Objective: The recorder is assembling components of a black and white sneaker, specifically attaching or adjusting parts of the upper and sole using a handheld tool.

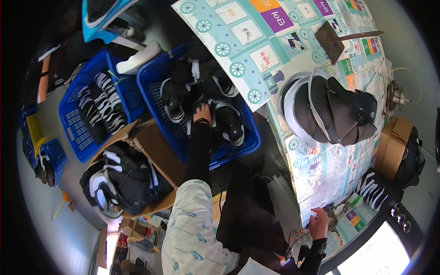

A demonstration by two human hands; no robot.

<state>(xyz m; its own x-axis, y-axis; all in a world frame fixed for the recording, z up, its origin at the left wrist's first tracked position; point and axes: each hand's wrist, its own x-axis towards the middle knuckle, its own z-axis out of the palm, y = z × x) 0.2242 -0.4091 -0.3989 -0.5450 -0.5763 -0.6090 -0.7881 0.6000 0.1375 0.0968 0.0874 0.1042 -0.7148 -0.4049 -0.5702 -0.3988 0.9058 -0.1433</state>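
My left arm reaches forward into a blue plastic basket (251,145). Inside it lie several black shoe uppers (228,123) with white-grey linings. Among them my left hand (202,113) is closed at the edge of one black upper; its fingertips are partly hidden in the dark pile. Over the near edge of the patterned table (316,201), my right hand (318,224) is held with its fingers apart and nothing in them. A small metal mechanism sits close beside it. Farther along the table lies a nested stack of black uppers (350,110) with pale edges.
Left of the basket stands another blue basket (75,133) with striped black-and-white pieces. A cardboard box (158,149) of black uppers is nearer. On the table are a brown metal stand (331,42) and, at the right, a carton (393,144). A white chair part (140,57) overhangs the baskets.
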